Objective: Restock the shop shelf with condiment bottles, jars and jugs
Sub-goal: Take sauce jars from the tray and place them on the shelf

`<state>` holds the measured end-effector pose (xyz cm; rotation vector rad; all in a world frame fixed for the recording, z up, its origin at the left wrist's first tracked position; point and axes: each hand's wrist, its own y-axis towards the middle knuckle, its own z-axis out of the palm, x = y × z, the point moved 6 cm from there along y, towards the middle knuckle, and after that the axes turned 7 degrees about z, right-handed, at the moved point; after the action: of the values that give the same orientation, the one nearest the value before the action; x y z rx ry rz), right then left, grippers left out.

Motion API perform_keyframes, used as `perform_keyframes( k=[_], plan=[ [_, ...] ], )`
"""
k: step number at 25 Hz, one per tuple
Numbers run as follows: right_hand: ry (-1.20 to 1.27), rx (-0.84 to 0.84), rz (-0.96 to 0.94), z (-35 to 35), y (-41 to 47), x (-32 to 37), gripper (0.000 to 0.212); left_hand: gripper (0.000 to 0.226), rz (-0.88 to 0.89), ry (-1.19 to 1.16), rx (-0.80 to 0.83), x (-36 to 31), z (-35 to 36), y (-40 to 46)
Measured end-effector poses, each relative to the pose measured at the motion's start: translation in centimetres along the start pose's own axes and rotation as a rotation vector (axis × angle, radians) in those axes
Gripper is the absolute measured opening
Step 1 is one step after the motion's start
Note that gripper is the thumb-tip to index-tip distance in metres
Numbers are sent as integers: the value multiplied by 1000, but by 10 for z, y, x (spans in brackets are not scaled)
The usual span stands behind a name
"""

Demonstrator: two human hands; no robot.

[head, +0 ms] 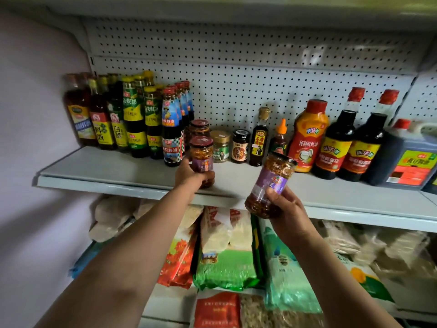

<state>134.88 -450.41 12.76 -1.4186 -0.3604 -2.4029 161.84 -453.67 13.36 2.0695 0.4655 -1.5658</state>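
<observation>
- Head view: chili jar (201, 161) at shelf (106, 166) front edge, gripped by left hand (189, 174).
- Second jar (272, 185) tilted, clasped in right hand (283, 204), off the shelf.
- Risked toppling off that edge, or knocking jar behind (199, 127).

A small food shop is shown, and this is told by the white metal shelf (106, 169) with its perforated back panel (236, 67), a fitting that is used for retail display. Many bottles of sauce and vinegar (132, 114) are lined up in rows of the same brand, with labels turned to the front, and beside them small jars (220, 145), a red squeeze bottle (307, 138) and a large dark jug (406, 162) are placed. On the lower level, sealed bags of grain (227, 256) are stacked as goods for sale.
</observation>
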Motion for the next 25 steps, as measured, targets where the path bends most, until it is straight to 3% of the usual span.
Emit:
perform_keyframes(
  k=[6,11,15,22,25],
  plan=[
    [-34,-61,-35,12,47,-8,56,71,44,124,1,18,-3,63],
    [-30,-62,-69,35,81,-21,89,64,97,60,0,33,-7,86],
    [-87,-69,-86,53,112,-40,62,57,154,34,-10,41,-5,90],
    [-146,-91,-22,87,133,-71,59,38,141,-45,-88,40,-41,67],
    [-183,-59,-20,104,144,-79,53,32,161,-174,60,38,-46,61]
  ],
)
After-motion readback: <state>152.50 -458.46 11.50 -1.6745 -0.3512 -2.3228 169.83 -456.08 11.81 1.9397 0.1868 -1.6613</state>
